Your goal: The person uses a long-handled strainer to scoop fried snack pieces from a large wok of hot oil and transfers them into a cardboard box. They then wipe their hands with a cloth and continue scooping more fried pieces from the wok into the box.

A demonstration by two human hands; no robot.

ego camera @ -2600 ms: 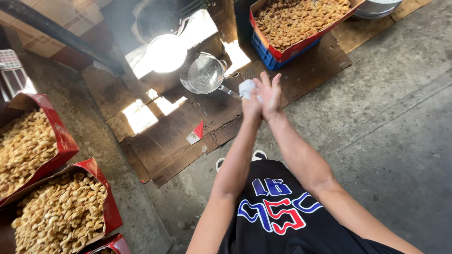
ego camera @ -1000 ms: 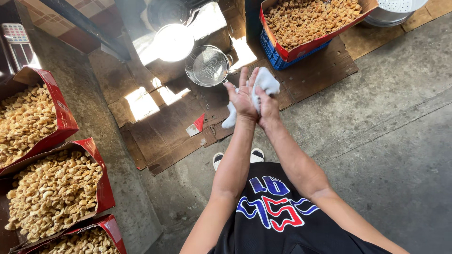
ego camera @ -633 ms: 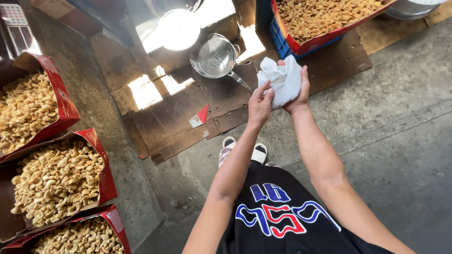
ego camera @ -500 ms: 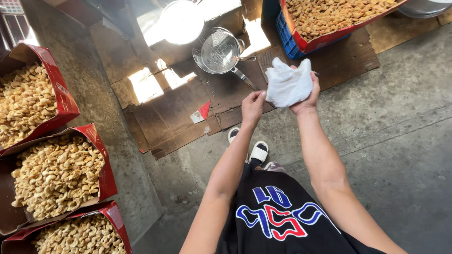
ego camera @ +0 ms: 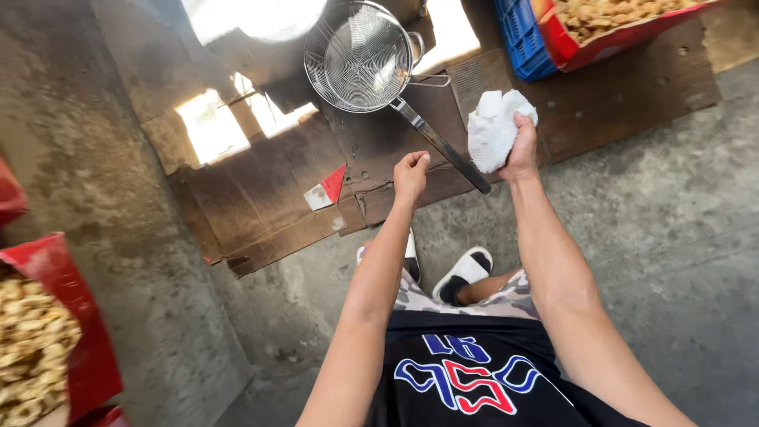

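Observation:
My right hand (ego camera: 523,148) is closed around a crumpled white cloth (ego camera: 494,126), held out in front of me above the floor. My left hand (ego camera: 411,174) hangs beside it with the fingers curled in and nothing in it, close to the dark handle of a wire mesh strainer (ego camera: 365,57). The strainer lies on flattened brown cardboard (ego camera: 261,198) on the ground. Both arms reach forward from my body, and my feet in white sandals (ego camera: 466,273) show below them.
A red-lined tray of pale fried snacks (ego camera: 613,20) sits on a blue crate (ego camera: 518,35) at the top right. Another red-lined tray of snacks (ego camera: 39,340) is at the lower left. Grey concrete floor (ego camera: 656,229) lies to the right. A small red and white scrap (ego camera: 326,190) lies on the cardboard.
My hands, pressed together around the cloth earlier, have come apart. The right hand now holds the cloth alone and the left has dropped lower. The view has shifted closer to the strainer.

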